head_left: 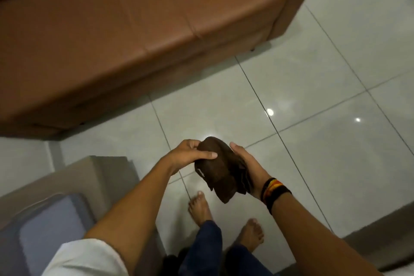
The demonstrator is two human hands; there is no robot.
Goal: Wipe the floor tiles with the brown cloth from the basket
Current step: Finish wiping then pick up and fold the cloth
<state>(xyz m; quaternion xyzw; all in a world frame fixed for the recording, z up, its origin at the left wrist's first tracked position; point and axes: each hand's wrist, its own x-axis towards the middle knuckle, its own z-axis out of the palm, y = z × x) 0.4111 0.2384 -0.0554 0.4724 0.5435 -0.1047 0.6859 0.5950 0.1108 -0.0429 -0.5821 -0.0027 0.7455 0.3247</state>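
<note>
Evidently, from the head view, I am between fetching and wiping: the brown cloth is bunched up in both my hands, held in the air above the floor tiles, which it does not touch. My left hand pinches its upper edge, thumb lying across the top and fingers curled behind. My right hand cups it from the side and underneath, fingers closed against the folds (the wrist with the striped band). The cloth hangs between the two hands, above my bare feet. The brown sofa stands beyond. Next, I judge, I must crouch, shake the cloth flat and press it onto the tiles; I see no basket for certain.
</note>
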